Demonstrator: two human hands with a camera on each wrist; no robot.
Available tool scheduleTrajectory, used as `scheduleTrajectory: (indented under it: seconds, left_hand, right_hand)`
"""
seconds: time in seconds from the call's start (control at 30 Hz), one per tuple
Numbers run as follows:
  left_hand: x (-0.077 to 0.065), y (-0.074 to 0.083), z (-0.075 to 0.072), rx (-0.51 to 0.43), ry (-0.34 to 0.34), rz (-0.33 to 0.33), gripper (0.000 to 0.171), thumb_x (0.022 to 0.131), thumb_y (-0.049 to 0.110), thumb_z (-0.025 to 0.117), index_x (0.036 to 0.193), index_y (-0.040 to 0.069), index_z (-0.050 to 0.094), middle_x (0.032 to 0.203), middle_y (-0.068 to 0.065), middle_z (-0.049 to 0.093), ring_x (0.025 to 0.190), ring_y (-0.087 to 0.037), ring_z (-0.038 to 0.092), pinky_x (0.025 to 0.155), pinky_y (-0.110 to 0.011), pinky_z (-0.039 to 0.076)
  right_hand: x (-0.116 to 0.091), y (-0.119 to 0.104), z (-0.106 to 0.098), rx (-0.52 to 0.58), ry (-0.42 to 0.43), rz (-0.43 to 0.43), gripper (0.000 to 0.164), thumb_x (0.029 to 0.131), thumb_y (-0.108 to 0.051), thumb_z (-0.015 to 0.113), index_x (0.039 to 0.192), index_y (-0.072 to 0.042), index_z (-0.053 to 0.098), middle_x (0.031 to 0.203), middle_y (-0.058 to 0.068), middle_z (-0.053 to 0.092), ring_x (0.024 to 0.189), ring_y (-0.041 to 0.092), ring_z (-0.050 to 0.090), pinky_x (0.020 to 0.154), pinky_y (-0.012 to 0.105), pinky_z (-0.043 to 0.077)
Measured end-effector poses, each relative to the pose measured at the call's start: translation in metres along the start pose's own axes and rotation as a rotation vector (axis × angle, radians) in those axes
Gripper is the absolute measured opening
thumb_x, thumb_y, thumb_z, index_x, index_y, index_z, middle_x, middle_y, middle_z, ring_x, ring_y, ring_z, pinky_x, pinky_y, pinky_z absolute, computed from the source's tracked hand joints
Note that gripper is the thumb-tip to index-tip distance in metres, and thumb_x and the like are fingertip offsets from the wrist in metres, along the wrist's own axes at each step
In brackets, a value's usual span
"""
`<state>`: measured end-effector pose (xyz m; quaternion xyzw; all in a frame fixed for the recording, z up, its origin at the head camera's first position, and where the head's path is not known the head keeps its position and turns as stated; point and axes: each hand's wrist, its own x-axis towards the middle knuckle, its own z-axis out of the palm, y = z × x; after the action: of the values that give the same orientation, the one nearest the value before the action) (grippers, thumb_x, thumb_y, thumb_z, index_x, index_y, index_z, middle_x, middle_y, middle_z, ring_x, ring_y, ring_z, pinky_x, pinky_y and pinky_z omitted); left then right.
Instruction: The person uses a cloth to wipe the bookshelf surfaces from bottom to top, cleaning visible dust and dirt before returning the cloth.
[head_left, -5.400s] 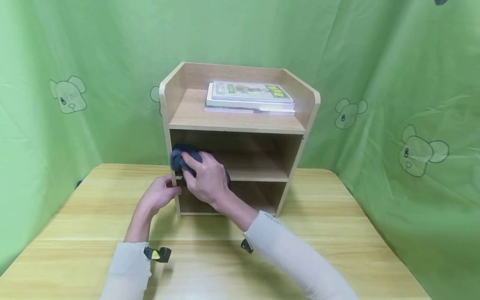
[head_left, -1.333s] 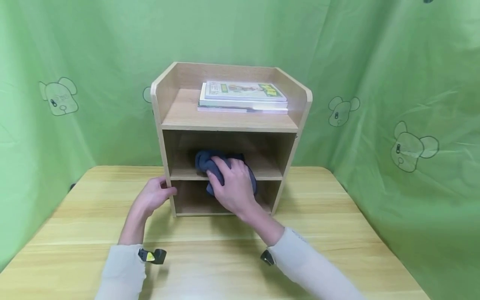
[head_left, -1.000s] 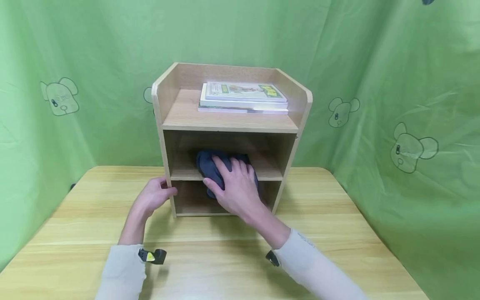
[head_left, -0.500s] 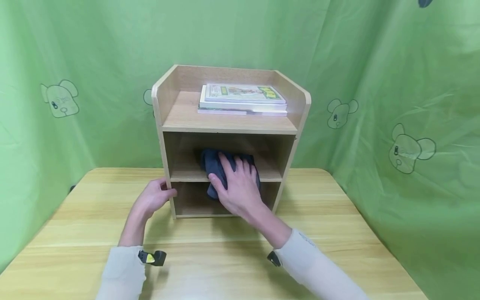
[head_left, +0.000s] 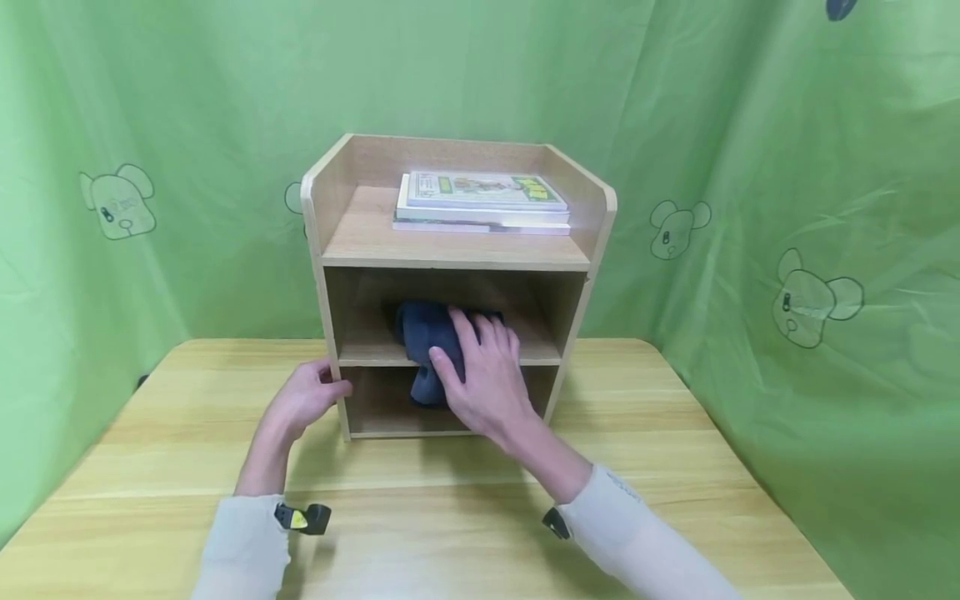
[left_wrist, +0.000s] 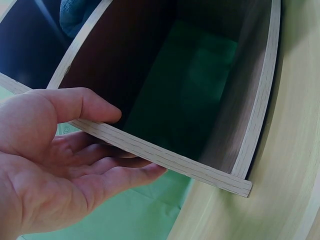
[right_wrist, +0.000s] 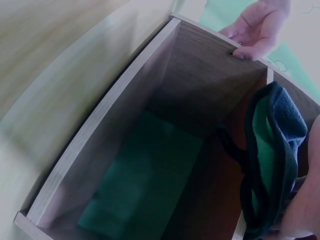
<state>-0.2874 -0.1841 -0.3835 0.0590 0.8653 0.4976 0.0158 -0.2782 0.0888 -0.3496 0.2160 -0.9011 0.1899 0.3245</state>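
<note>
A small wooden shelf unit (head_left: 450, 260) stands on the table. My left hand (head_left: 303, 398) grips the front edge of its left side panel; in the left wrist view the thumb lies inside and the fingers outside. A bunched dark blue cloth (head_left: 429, 333) lies on the middle shelf and hangs over its front edge. My right hand (head_left: 491, 383) rests on the cloth's right part, fingers spread and fairly straight, hiding some of it. In the right wrist view the cloth (right_wrist: 290, 120) droops in folds beside the lower compartment, and only part of the hand shows.
Stacked books (head_left: 483, 204) lie on the top shelf. The wooden table (head_left: 420, 533) extends to both sides and in front of the unit. Green curtains (head_left: 480, 67) with mouse-like drawings hang behind and at the sides.
The right hand has carried the cloth from the left side panel to the shelf's middle. In the last second it has shifted slightly right over the cloth. The left hand keeps its hold.
</note>
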Motion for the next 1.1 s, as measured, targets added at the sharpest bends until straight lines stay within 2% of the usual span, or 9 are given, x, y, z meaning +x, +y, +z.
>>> scheduleTrajectory:
  seconds: [0.2, 0.37, 0.43, 0.57, 0.67, 0.8, 0.97, 1.1]
  left_hand:
    - [0.0, 0.0, 0.001, 0.004, 0.006, 0.002, 0.036, 0.093, 0.009, 0.058, 0.125, -0.007, 0.059, 0.119, -0.023, 0.063, 0.106, -0.031, 0.056, 0.093, -0.044, 0.05]
    - [0.0, 0.0, 0.001, -0.005, 0.003, 0.001, 0.038, 0.092, 0.009, 0.059, 0.127, -0.007, 0.058, 0.121, -0.024, 0.063, 0.107, -0.031, 0.056, 0.094, -0.045, 0.05]
    - [0.0, -0.001, 0.001, -0.007, 0.002, -0.001, 0.039, 0.093, 0.009, 0.058, 0.129, -0.007, 0.057, 0.122, -0.025, 0.063, 0.108, -0.032, 0.056, 0.095, -0.046, 0.05]
    - [0.0, -0.001, 0.001, -0.012, -0.002, -0.008, 0.041, 0.093, 0.009, 0.058, 0.131, -0.008, 0.056, 0.124, -0.026, 0.062, 0.11, -0.033, 0.056, 0.097, -0.048, 0.05]
    - [0.0, -0.001, 0.001, -0.009, -0.005, -0.008, 0.042, 0.093, 0.009, 0.058, 0.131, -0.009, 0.055, 0.125, -0.027, 0.061, 0.111, -0.034, 0.057, 0.098, -0.049, 0.05]
    - [0.0, 0.0, 0.001, -0.009, -0.008, -0.006, 0.043, 0.094, 0.009, 0.057, 0.132, -0.009, 0.055, 0.127, -0.028, 0.061, 0.111, -0.034, 0.056, 0.098, -0.049, 0.049]
    - [0.0, 0.0, 0.001, -0.015, -0.007, -0.002, 0.044, 0.094, 0.01, 0.058, 0.133, -0.009, 0.054, 0.127, -0.028, 0.06, 0.111, -0.033, 0.056, 0.098, -0.048, 0.049]
    - [-0.001, 0.0, 0.002, -0.014, -0.002, 0.003, 0.044, 0.093, 0.01, 0.058, 0.132, -0.009, 0.055, 0.125, -0.027, 0.062, 0.109, -0.032, 0.057, 0.095, -0.045, 0.05]
  right_hand:
    - [0.001, 0.005, -0.01, 0.052, 0.055, 0.016, 0.059, 0.102, -0.048, 0.046, 0.147, -0.009, 0.049, 0.132, 0.018, 0.06, 0.126, 0.037, 0.052, 0.112, 0.054, 0.035]
    - [0.0, 0.015, -0.027, 0.154, 0.115, 0.091, 0.055, 0.102, -0.043, 0.051, 0.143, -0.006, 0.053, 0.136, 0.017, 0.062, 0.128, 0.035, 0.056, 0.112, 0.052, 0.041]
    - [-0.001, 0.021, -0.034, 0.183, 0.165, 0.128, 0.051, 0.101, -0.039, 0.055, 0.14, -0.005, 0.056, 0.133, 0.017, 0.064, 0.126, 0.035, 0.058, 0.108, 0.052, 0.044]
    - [-0.005, 0.038, -0.044, 0.235, 0.304, 0.185, 0.04, 0.097, -0.026, 0.063, 0.129, -0.002, 0.062, 0.115, 0.018, 0.069, 0.109, 0.033, 0.063, 0.095, 0.05, 0.05]
    - [-0.009, 0.052, -0.049, 0.283, 0.411, 0.22, 0.032, 0.094, -0.017, 0.066, 0.121, 0.001, 0.064, 0.104, 0.018, 0.069, 0.098, 0.031, 0.063, 0.088, 0.046, 0.049]
    - [-0.014, 0.067, -0.049, 0.331, 0.518, 0.259, 0.026, 0.092, -0.011, 0.066, 0.113, 0.004, 0.062, 0.099, 0.018, 0.066, 0.093, 0.031, 0.06, 0.084, 0.044, 0.046]
    - [-0.019, 0.081, -0.045, 0.343, 0.553, 0.347, 0.032, 0.09, -0.012, 0.068, 0.114, 0.005, 0.056, 0.102, 0.019, 0.06, 0.095, 0.03, 0.055, 0.083, 0.039, 0.044]
    - [-0.022, 0.089, -0.041, 0.323, 0.52, 0.431, 0.045, 0.089, -0.019, 0.07, 0.124, 0.003, 0.053, 0.104, 0.02, 0.057, 0.096, 0.032, 0.053, 0.081, 0.036, 0.041]
